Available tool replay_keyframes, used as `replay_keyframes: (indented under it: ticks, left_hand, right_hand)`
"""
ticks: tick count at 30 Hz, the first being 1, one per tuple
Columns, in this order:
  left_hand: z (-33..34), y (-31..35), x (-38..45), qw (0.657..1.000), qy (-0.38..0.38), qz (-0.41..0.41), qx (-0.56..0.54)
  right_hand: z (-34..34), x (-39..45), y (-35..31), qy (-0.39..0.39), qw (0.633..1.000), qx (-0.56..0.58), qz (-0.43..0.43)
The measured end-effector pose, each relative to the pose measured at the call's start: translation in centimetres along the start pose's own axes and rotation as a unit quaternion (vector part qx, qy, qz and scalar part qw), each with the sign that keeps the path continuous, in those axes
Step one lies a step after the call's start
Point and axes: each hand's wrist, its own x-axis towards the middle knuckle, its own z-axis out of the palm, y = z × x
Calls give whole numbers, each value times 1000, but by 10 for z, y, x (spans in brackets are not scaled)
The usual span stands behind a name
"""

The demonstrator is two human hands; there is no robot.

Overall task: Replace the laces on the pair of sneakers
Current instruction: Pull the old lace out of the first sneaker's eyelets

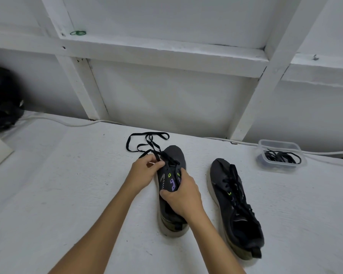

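We find two dark sneakers on the white desk (pixel 67 194), toes toward its far edge. The left sneaker (pixel 171 194) lies near the middle of the desk; the right sneaker (pixel 234 204) lies just beside it on the right, apart from it and fully laced in black.

The left hand (pixel 145 171) is at the left sneaker's forward eyelets, thumb and fingers pinched together on the black lace (pixel 147 143). That lace runs from the eyelets out past the toe and lies in loose loops on the desk near its far edge. The right hand (pixel 183 194) grips the left sneaker across the tongue, thumb on its left side, fingers curled over the right side.

Toward the far right corner stands a clear plastic container (pixel 281 157) holding a bundle of black laces (pixel 281 156). A white cable (pixel 67 122) runs along the far edge. A black glossy object (pixel 2 99) occupies the far left corner; we cannot identify it.
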Motion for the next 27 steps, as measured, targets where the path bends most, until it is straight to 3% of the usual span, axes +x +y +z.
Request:
replay_keyframes:
  ticks: [8,10,13,18,27]
  left_hand:
    - [1,3,-9,1000,7,-2,-24]
    - [-1,3,-8,1000,-2,-1,-16]
    - [0,4,-7,1000,-10,-5,-17]
    - [3,4,-5,1000,-4,-19,-22]
    - [3,2,-7,998,-13,-42,-39]
  right_hand:
    - [-5,4,-2,-15,999,35,-6]
    - [-14,9,-4,24,997,64,-27]
    - [-25,25,-10,78,994,-6,-70]
    - [-29,55,-24,-23,982,-170,-77]
    - [-11,68,-10,43,976,-186,-103]
